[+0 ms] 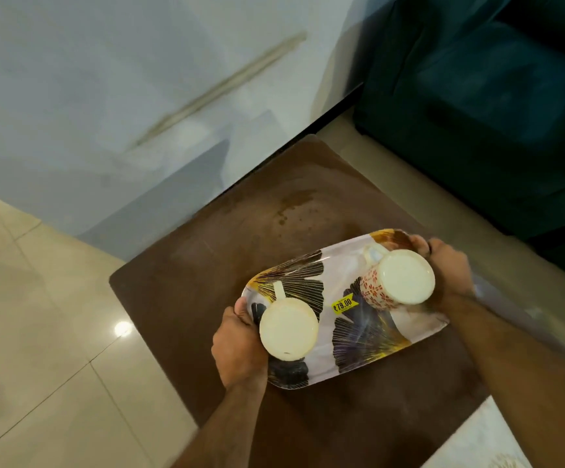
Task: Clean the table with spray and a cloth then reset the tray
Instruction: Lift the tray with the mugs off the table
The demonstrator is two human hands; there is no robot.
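A rectangular patterned tray (348,288) with a yellow price sticker is held over the dark brown table (206,271). My left hand (237,346) grips its near-left end and my right hand (450,268) grips its far-right end. Two cream cups stand on the tray: a plain one (289,327) by my left hand and one with red flowers (397,276) by my right hand. A wet-looking stain (291,206) marks the table beyond the tray. No spray bottle or cloth is in view.
A white marble-look wall or panel (139,79) rises behind the table. A dark teal sofa (494,96) stands at the upper right. Beige floor tiles (37,315) lie to the left, and a pale patterned surface (483,440) shows at the bottom right.
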